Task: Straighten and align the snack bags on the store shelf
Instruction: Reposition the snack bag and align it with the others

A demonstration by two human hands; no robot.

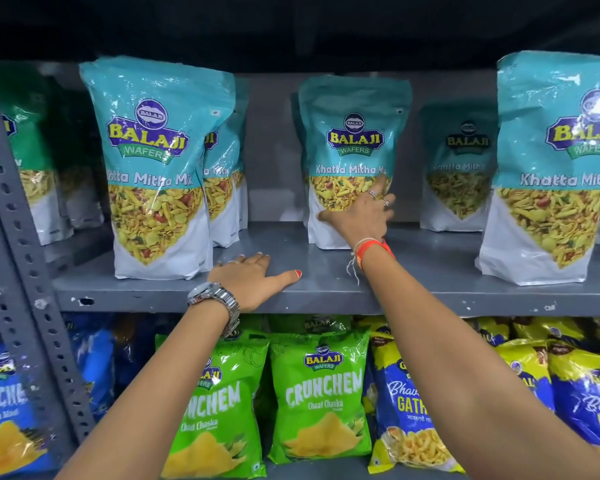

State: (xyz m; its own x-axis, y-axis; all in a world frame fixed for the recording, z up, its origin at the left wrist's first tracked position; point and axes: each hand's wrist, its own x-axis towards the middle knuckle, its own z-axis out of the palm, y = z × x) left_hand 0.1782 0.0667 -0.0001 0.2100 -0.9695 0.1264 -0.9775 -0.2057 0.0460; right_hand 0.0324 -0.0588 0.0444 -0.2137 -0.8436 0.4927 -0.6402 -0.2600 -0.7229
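Teal Khatta Mitha Mix bags stand upright on the grey metal shelf (326, 289). One bag (156, 168) stands at the front left with others behind it. The middle bag (352, 140) stands farther back, and my right hand (359, 213) grips its lower front, thumb on the left and fingers around the right edge. Another bag (459, 168) stands behind it at the right, and a large one (551, 168) stands at the front right. My left hand (253, 278) lies flat and open on the shelf, beside the front-left bag's bottom corner.
Green bags (32, 150) stand at the far left of the same shelf. A perforated grey upright (25, 254) frames the left side. Below, green Crunchem bags (321, 396), blue bags (4, 403) and blue-yellow Gathiya bags (406, 407) fill the lower shelf.
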